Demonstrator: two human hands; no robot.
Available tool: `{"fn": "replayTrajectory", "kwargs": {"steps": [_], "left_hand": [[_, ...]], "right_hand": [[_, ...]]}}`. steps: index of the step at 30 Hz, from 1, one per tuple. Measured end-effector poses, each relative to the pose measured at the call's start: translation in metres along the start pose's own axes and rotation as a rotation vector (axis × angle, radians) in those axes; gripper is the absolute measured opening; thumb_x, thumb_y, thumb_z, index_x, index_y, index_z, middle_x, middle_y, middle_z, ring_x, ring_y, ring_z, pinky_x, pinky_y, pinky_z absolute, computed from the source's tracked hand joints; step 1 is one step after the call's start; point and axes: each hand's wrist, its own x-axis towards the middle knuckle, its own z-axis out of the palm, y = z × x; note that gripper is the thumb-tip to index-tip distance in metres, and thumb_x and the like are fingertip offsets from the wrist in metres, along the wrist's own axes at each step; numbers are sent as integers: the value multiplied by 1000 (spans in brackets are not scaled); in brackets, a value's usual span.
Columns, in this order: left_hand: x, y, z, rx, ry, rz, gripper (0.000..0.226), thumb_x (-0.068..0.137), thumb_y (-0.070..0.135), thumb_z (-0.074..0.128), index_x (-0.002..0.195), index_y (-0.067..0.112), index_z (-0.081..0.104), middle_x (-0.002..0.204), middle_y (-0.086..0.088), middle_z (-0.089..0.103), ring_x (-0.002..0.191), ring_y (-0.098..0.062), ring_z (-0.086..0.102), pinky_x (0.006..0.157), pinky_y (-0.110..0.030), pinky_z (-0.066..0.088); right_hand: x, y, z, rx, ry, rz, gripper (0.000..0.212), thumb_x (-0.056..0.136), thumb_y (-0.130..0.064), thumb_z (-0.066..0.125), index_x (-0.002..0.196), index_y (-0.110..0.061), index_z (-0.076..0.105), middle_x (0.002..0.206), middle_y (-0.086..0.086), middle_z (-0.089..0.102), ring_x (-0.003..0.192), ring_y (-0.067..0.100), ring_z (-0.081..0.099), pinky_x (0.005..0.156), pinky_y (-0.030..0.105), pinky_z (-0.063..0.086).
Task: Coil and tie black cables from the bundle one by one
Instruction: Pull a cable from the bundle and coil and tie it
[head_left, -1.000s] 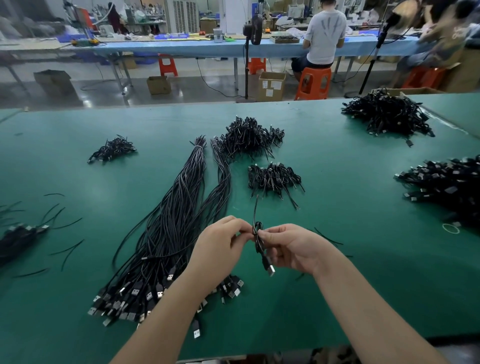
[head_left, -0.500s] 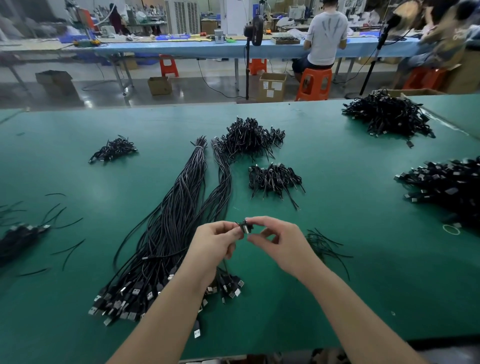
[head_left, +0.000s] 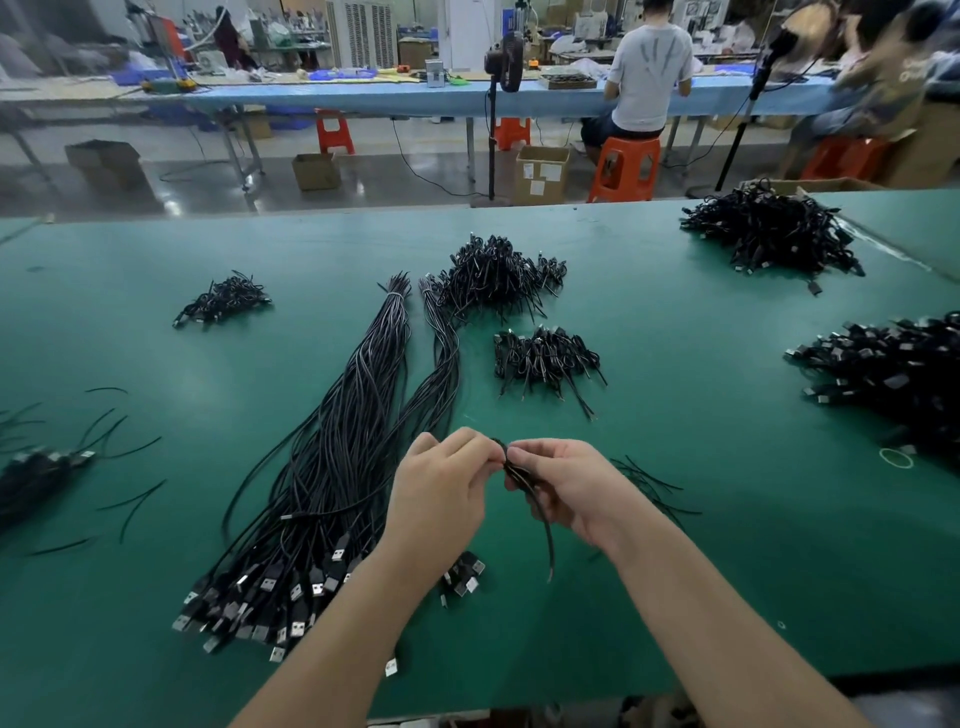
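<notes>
1. The left hand (head_left: 441, 493) and the right hand (head_left: 566, 488) meet above the green table (head_left: 675, 597), fingertips almost touching, both pinching one black cable (head_left: 524, 486) between them. It is held up off the table, probably so the twist at its top can be worked freely.
2. The right hand curls round the folded part of the cable, and a loose tail hangs from it toward the table; whether a tie is already on is too small to tell.
3. Just left of the hands lies the long bundle (head_left: 343, 457) of uncoiled cables, its USB plugs (head_left: 270, 597) fanned toward the person, seemingly so the next one can be drawn out by its plug.
4. Beyond the hands sit piles of finished coils (head_left: 545, 358), with a bigger one (head_left: 493, 275) behind, within easy reach for dropping.
5. Loose tie strands (head_left: 649, 483) lie just right of the right hand.
</notes>
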Motion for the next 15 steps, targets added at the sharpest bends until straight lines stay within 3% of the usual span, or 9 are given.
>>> {"fn": "replayTrajectory", "kwargs": {"steps": [2, 6, 9, 12, 15], "left_hand": [[-1, 0, 1, -25, 0, -50, 11, 91, 9, 67, 83, 16, 71, 83, 11, 67, 64, -14, 49, 68, -29, 40], [3, 1, 1, -388, -121, -531, 11, 91, 10, 71, 84, 19, 71, 79, 11, 68, 71, -7, 60, 70, -25, 51], [9, -5, 1, -600, -191, -834, 12, 92, 15, 72, 80, 20, 72, 65, 7, 66, 57, -11, 53, 56, -24, 47], [6, -3, 1, -827, -221, -962, 12, 92, 13, 72, 80, 11, 72, 56, 5, 55, 50, -10, 41, 47, -16, 36], [6, -2, 2, -816, -213, -936, 12, 91, 12, 72, 79, 11, 72, 55, 8, 55, 49, -8, 42, 48, -18, 36]], "right_hand": [[1, 0, -1, -8, -13, 3, 10, 99, -15, 60, 107, -9, 62, 67, 7, 70, 40, 9, 44, 40, 20, 41], [-2, 3, -2, -106, -52, -179, 14, 103, -8, 51, 110, -15, 61, 85, 9, 75, 58, 16, 64, 54, 27, 54], [-2, 9, -6, -501, 60, -446, 26, 94, -11, 66, 115, -26, 62, 105, -5, 66, 74, 7, 62, 66, 23, 55], [0, 13, -5, -698, 143, -634, 21, 89, -21, 73, 110, -26, 72, 101, -19, 63, 81, 3, 59, 72, 12, 48], [1, 12, -3, -616, 143, -561, 12, 91, -23, 71, 97, -34, 75, 82, -26, 68, 74, 4, 62, 61, 18, 50]]}}
